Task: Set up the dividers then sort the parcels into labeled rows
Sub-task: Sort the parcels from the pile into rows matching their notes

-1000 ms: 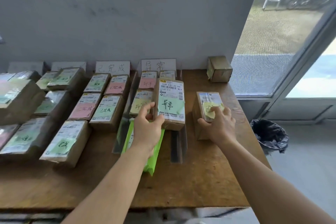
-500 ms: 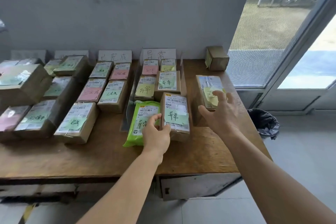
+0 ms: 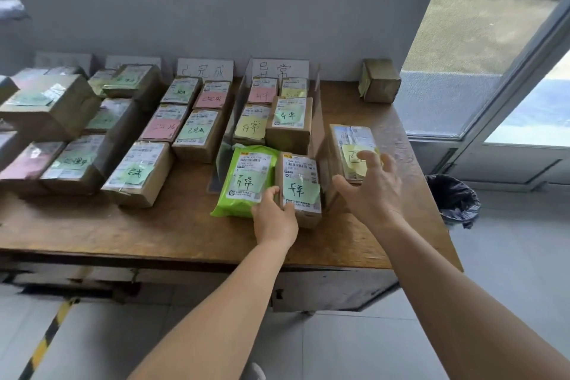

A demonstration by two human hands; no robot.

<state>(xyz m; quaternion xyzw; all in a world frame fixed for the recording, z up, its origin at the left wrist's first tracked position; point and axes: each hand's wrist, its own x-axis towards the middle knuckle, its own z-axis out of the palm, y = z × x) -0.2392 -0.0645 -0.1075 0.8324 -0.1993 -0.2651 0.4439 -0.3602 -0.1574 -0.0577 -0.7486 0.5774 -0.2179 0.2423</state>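
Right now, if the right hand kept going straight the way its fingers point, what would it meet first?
Most likely the box with the yellow note: the right hand is open, its fingers spread just in front of that box. Whether they already touch it is unclear.

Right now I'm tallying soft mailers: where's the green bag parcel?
Head view: the green bag parcel lies at the table's front, left of the left hand's box.

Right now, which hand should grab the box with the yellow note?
Probably the right hand: it hovers open beside the box with the yellow note. The left hand rests on the green-note box.
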